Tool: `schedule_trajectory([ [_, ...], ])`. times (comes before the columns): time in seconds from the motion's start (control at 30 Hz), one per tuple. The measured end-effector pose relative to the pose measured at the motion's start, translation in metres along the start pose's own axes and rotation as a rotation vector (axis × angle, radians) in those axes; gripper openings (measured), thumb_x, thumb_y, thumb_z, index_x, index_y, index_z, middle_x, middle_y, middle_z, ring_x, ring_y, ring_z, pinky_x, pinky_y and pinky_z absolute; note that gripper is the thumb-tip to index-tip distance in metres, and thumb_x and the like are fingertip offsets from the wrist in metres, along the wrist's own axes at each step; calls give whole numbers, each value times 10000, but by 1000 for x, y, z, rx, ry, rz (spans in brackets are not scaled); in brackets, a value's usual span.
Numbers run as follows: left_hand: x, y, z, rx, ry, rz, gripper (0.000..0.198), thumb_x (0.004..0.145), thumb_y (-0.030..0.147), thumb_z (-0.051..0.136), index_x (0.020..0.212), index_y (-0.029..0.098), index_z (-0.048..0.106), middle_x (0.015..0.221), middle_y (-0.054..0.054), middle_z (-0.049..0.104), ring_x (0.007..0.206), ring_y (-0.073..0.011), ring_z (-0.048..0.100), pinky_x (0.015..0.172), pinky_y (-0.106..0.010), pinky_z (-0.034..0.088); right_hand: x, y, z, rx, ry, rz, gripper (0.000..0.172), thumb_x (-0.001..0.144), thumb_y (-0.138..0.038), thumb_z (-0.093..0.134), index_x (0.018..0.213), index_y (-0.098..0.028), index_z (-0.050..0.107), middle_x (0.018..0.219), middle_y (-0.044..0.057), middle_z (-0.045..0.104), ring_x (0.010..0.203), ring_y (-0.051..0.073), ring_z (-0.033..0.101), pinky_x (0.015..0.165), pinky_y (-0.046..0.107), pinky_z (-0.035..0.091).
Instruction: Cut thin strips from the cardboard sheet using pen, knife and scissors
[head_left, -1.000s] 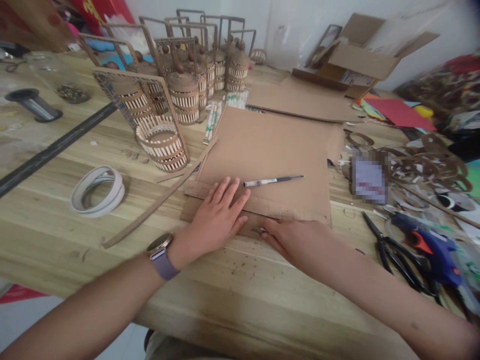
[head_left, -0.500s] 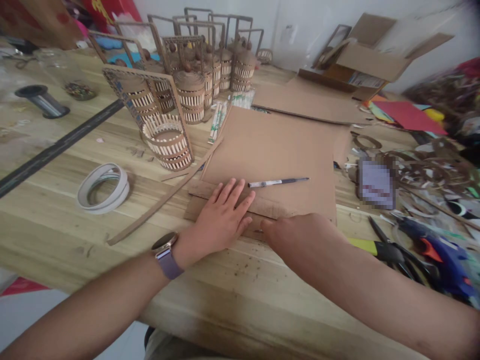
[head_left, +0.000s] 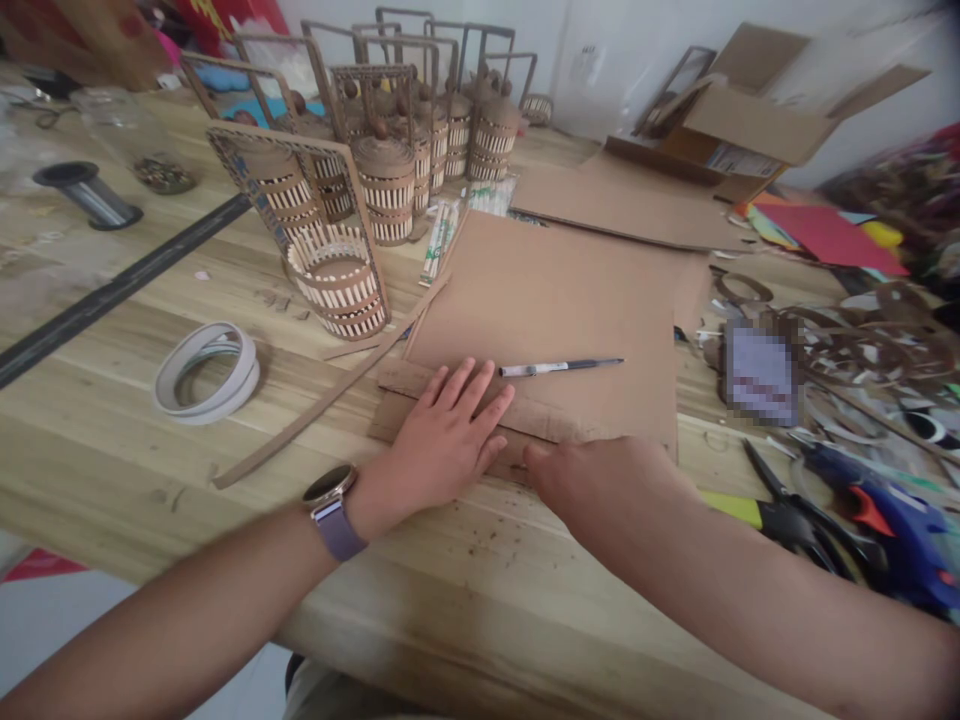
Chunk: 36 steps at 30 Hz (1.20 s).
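My left hand (head_left: 450,435) lies flat, fingers spread, pressing a narrow cardboard strip (head_left: 536,414) down on a large cardboard sheet (head_left: 555,290). Along the strip's near edge, my right hand (head_left: 592,475) is closed, thumb side toward the left hand. Whatever the right fingers hold is hidden beneath the hand. A pen (head_left: 562,368) rests on the sheet just beyond both hands. To the left, a long thin cardboard strip (head_left: 322,400) slants across the wooden table.
Several stick-and-cardboard lanterns (head_left: 386,185) with tall handles stand at the back left, an unlidded one (head_left: 337,290) nearest. Tape rolls (head_left: 206,372) lie left. Scissors (head_left: 802,515), a blue glue gun (head_left: 885,520) and cardboard scraps (head_left: 862,340) crowd the right. An open box (head_left: 750,120) sits behind.
The view has shifted slightly. My left hand stays flat in place, and the right hand is almost unmoved, still closed at the strip's near edge.
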<state>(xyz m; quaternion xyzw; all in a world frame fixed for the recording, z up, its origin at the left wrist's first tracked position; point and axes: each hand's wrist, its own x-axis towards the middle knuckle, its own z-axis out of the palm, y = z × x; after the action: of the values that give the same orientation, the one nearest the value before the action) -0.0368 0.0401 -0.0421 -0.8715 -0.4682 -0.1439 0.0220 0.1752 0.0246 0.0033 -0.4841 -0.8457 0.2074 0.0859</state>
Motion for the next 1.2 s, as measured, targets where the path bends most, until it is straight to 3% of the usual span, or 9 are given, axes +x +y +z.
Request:
schedule_trajectory([
  [0.13,0,1,-1,14,-6,-4,517,1048,398,369,1491,147,455,1600,-185,350,1486,-367,309,1192,-559,273,7,1,-8,-469,-138,-160,227,762,-46,583,752,-262,654,588,68,661,474,215,581,414,309,259],
  [0.33,0,0,-1,38,-1,6,520,1045,414,381,1493,161,458,1593,-172,370,1476,-362,330,1188,-546,288,8,-11,-17,-570,-158,-167,352,694,95,571,804,-221,677,551,45,667,441,210,601,391,295,237],
  [0.5,0,1,-1,48,1,15,514,1049,406,373,1494,166,460,1591,-167,377,1468,-371,343,1176,-552,305,15,-28,-27,-814,-386,-103,354,723,84,569,911,-190,694,615,56,712,520,222,681,373,266,262],
  [0.7,0,2,-2,67,-12,8,510,1050,410,370,1497,183,463,1590,-148,386,1462,-364,360,1179,-540,315,17,-33,-33,-854,-450,-124,330,790,63,510,927,-186,676,668,61,737,579,227,724,408,241,395],
  [1.0,1,1,-2,59,-22,14,510,1047,411,385,1494,182,470,1588,-155,385,1465,-371,354,1177,-550,321,14,-31,-36,-856,-433,-140,334,789,69,508,920,-185,681,678,68,737,583,254,731,411,262,417],
  [1.2,1,1,-3,61,-21,21,508,1046,407,393,1492,177,476,1584,-164,389,1457,-379,364,1171,-556,327,18,-34,-40,-818,-546,-55,329,793,62,545,972,-166,702,722,102,753,621,255,734,441,263,448],
])
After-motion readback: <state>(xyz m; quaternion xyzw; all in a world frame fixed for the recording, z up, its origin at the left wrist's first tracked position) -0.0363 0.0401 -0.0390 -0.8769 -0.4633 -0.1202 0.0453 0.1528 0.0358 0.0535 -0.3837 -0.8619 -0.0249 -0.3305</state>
